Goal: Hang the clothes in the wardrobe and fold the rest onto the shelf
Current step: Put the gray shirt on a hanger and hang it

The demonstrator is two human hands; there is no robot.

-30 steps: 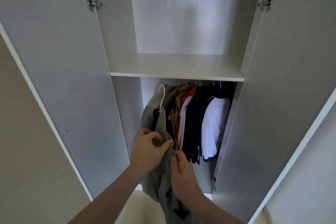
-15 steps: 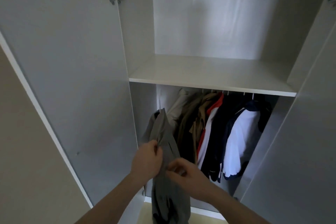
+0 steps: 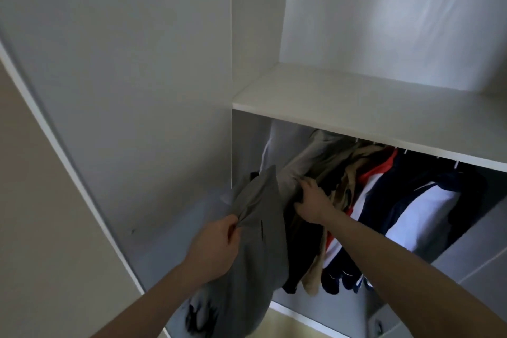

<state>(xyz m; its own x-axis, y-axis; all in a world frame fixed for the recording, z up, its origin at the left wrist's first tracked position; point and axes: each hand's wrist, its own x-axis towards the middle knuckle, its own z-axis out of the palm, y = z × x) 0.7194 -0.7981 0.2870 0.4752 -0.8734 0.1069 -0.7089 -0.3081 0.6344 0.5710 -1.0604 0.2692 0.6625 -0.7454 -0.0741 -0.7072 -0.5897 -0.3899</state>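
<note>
The left hand (image 3: pixel 216 244) pinches the grey garment (image 3: pixel 255 228) at 7 o'clock. The right hand (image 3: pixel 312 200) grips the hanging clothes (image 3: pixel 370 200) at the middle. This looks like the hanging step; next, that gap needs widening for the garment.

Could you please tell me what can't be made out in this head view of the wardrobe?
- Rail and hanger hooks: mostly hidden behind the shelf.
- Grey garment: its lower end is cut off by the bottom edge; its hanger is blurred.
- Right hand: fingertips buried among the hanging clothes.
- Left hand grips the garment.
</note>
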